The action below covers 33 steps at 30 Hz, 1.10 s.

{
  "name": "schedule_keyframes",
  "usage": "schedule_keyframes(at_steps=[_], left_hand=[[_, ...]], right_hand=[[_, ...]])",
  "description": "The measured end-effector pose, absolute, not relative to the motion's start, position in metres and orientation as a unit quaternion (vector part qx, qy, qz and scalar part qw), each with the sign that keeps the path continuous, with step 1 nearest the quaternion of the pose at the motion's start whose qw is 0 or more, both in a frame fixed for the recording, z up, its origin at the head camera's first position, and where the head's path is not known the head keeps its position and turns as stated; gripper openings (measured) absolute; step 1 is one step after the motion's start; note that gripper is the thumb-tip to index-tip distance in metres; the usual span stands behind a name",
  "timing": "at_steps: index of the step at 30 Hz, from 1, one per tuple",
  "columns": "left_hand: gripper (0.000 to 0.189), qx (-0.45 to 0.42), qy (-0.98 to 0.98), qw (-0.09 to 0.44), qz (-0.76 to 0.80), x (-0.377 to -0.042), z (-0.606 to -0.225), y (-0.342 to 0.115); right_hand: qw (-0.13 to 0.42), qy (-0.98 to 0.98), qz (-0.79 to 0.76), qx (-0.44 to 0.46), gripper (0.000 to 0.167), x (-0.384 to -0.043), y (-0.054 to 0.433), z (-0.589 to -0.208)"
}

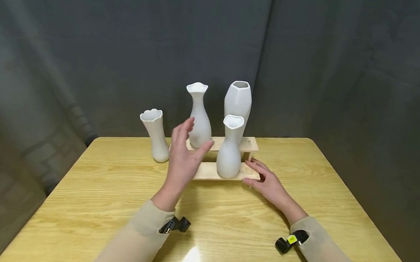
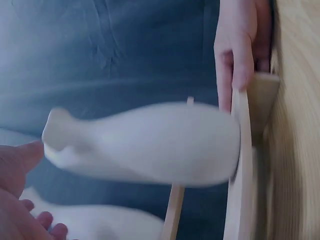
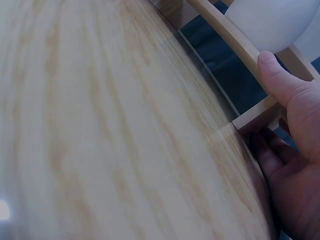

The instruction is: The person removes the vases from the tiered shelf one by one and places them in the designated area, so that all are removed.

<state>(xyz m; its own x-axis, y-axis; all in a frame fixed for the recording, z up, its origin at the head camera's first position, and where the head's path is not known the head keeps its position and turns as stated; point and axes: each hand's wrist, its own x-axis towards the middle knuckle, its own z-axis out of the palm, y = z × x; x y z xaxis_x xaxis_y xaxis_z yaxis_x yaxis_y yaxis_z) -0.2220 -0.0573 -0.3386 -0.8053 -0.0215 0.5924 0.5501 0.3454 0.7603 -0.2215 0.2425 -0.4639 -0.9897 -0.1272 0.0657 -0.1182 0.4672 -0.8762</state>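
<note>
A two-step wooden stand (image 1: 206,172) holds three white vases. On its lower step stands a vase with a wavy rim (image 1: 228,157), also visible as a blurred white vase (image 2: 165,142) in the left wrist view. Two taller ones, a flared-neck vase (image 1: 200,125) and a vase with an angular mouth (image 1: 237,100), occupy the upper step. My left hand (image 1: 181,159) is raised before the stand, thumb and fingers spread, holding nothing. With the thumb on the lower step's front edge, my right hand (image 1: 270,187) grips the stand's right end; some fingers are hidden behind it.
A fourth white vase, scallop-rimmed (image 1: 157,139), stands on the wooden table (image 1: 93,198) left of the stand. Dark grey curtains (image 1: 122,52) hang behind the table and along its sides.
</note>
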Motion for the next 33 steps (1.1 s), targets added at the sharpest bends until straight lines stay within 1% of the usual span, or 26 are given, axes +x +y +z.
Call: schedule_keyframes(at_steps=[6, 9, 21, 27, 33], left_hand=[[0.083, -0.165, -0.807, 0.166, -0.542, -0.220, -0.342, -0.031], [0.085, -0.174, -0.820, 0.140, -0.527, -0.220, -0.347, -0.023], [0.080, -0.202, -0.831, 0.111, -0.506, -0.224, -0.372, -0.005], [0.080, -0.199, -0.832, 0.112, -0.506, -0.225, -0.377, -0.003], [0.077, -0.197, -0.834, 0.110, -0.504, -0.227, -0.379, -0.001]], right_hand=[[0.007, 0.860, -0.506, -0.073, 0.077, -0.221, 0.244, -0.465], [0.005, 0.860, -0.505, -0.076, 0.077, -0.221, 0.244, -0.466], [-0.002, 0.852, -0.516, -0.090, 0.073, -0.220, 0.244, -0.464], [-0.002, 0.845, -0.526, -0.098, 0.071, -0.219, 0.244, -0.463], [0.000, 0.848, -0.522, -0.096, 0.073, -0.218, 0.245, -0.463]])
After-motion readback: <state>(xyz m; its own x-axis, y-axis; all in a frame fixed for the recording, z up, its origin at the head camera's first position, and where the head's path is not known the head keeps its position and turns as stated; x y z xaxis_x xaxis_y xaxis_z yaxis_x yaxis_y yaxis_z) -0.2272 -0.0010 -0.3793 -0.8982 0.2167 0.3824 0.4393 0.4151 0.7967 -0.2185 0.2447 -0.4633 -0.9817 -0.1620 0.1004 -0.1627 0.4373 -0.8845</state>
